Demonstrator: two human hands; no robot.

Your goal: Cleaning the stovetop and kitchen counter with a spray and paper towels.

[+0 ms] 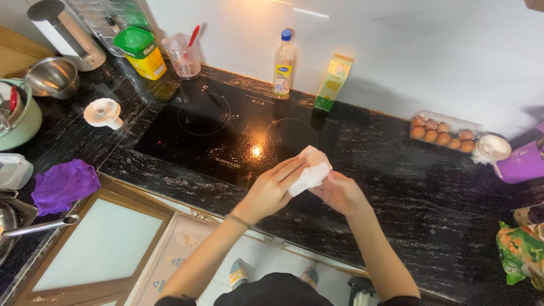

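Both my hands hold a folded white paper towel [310, 169] above the front right part of a black glass induction cooktop [226, 127]. My left hand [271, 190] grips the towel from the left with fingers stretched along it. From the right and below, my right hand [340, 191] pinches the same towel. The cooktop surface shows scattered droplets and a bright light reflection near the towel.
On the black stone counter [430, 192] stand an oil bottle [283, 65], a green-yellow carton [333, 83], a yellow tub with a green lid [140, 52], a clear cup [184, 55], an egg tray [443, 131], a purple jug [518, 163] and a purple cloth [63, 184].
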